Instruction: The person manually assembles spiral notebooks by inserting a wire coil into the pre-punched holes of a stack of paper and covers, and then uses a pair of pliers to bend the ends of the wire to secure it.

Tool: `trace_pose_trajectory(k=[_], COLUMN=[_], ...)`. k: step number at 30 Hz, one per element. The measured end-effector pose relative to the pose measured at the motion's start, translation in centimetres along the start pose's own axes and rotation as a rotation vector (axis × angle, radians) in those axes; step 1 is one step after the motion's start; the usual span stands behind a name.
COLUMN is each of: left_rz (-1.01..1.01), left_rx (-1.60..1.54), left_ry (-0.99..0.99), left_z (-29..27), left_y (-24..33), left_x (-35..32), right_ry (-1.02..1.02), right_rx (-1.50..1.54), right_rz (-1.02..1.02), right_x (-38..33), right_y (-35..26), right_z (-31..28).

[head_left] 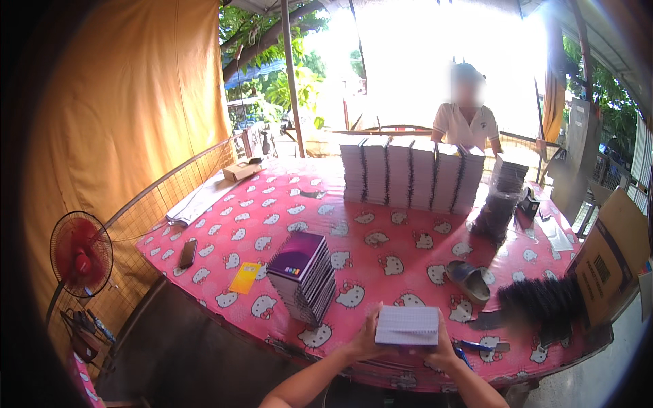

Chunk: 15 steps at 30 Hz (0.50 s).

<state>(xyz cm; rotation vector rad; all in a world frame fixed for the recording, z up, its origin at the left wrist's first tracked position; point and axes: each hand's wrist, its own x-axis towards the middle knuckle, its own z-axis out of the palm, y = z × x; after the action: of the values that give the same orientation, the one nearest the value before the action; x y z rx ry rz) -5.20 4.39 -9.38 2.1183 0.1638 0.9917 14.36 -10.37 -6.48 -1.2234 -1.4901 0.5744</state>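
Both of my hands grip a thick block of white ruled paper (407, 325) over the near edge of the table. My left hand (366, 338) closes on its left side, and my right hand (445, 348) closes on its right side. Left of the block stands a stack of spiral notebooks (299, 272), the top one with a purple cover. By my right hand lies a blue-handled tool (481, 346), perhaps pliers. Farther right is a pile of black binding coils (537, 304).
A pink patterned cloth covers the table (360, 262). Tall paper stacks (410, 173) stand at the back, before a person (468, 122). A grey clog (469, 281) lies right of centre, and a cardboard box (609, 262) is at the right edge. At left are a yellow booklet (244, 278), a phone (187, 253) and a fan (81, 255).
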Motion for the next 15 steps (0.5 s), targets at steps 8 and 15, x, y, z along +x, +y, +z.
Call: trace_pose_trajectory(k=[8, 15], left_rz=[-0.196, -1.195], left_rx=[-0.032, -0.745], left_ry=[0.082, 0.166], left_z=[1.5, -0.9], left_y=[3.0, 11.9], left_x=[-1.4, 4.3], right_ry=[0.071, -0.107], right_rx=[0.104, -0.113], right_rz=[0.046, 0.69], right_x=[-1.3, 0.8], right_y=[-1.3, -3.1], right_z=[-0.2, -4.1])
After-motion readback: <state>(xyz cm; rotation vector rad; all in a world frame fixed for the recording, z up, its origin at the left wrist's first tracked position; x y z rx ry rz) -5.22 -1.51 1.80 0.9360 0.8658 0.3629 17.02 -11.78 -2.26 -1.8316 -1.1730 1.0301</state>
